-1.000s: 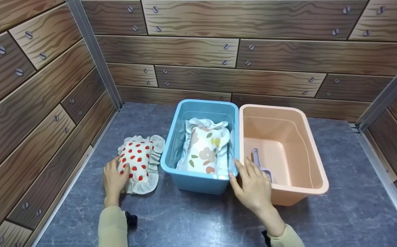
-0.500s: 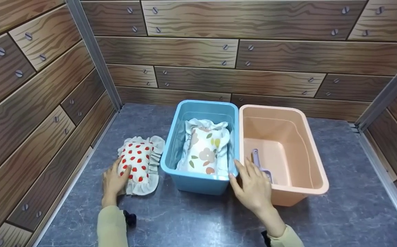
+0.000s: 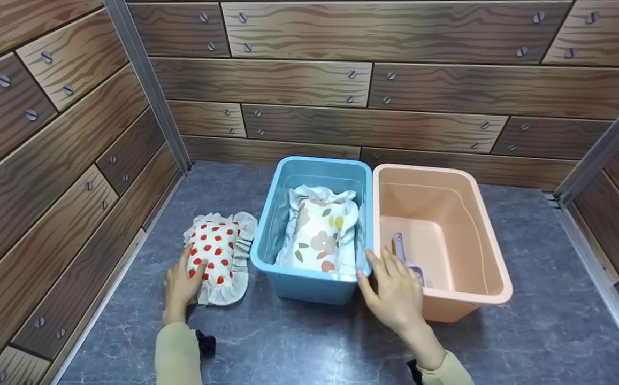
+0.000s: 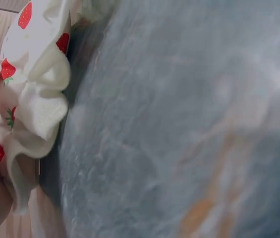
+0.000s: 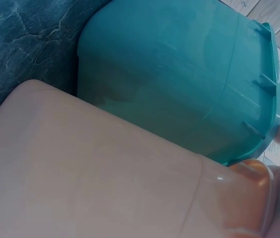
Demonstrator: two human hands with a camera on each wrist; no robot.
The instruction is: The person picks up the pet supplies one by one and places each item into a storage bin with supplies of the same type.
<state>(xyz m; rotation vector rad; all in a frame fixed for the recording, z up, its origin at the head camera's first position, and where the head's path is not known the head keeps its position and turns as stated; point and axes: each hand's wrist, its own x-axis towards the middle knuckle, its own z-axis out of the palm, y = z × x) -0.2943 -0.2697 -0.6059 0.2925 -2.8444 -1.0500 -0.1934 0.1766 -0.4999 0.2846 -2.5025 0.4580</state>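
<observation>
In the head view, a small white pillow (image 3: 215,240) printed with red strawberries lies on the dark floor, its ruffled edge near the blue bin (image 3: 309,291). My left hand (image 3: 183,286) grips its left side, thumb on top; the other fingers are partly hidden. The left wrist view shows the pillow's ruffle (image 4: 43,106) against the hand. My right hand (image 3: 395,294) rests over the adjoining rims of the blue bin and the peach bin (image 3: 461,230), its fingers extended. Inside the blue bin sits another ruffled pillow (image 3: 317,235) with flowers and leaves.
A purple scoop-like tool (image 3: 399,248) lies in the peach bin, partly behind the right hand. The two bins stand side by side near the wood-patterned back wall (image 3: 298,125). A similar side wall (image 3: 58,176) rises on the left.
My left hand has shifted very slightly while staying on the strawberry pillow. The right hand, both bins and the flowered pillow keep their places.
</observation>
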